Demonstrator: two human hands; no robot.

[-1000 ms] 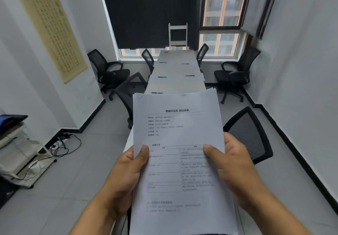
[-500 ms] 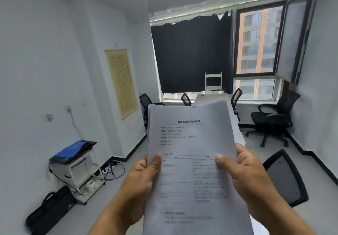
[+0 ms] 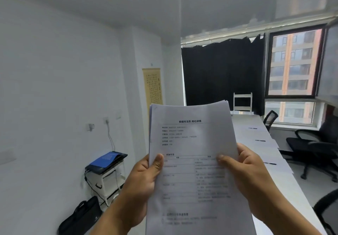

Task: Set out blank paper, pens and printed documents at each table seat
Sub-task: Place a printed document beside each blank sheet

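Both hands hold up a stack of white printed paper documents (image 3: 192, 143). The left hand (image 3: 144, 178) grips its left edge, the right hand (image 3: 243, 172) its right edge, thumbs on the front page. Beyond the right hand, a long white table (image 3: 285, 185) carries black pens (image 3: 260, 140).

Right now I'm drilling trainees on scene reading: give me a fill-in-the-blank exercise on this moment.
1. The stack of printed documents is held by ____ hands.
2. The left hand pins the sheets with its ____ on top.
3. The pens lie on the long white ____.
4. The curtain over the window is ____.

Missing words: both; thumb; table; black
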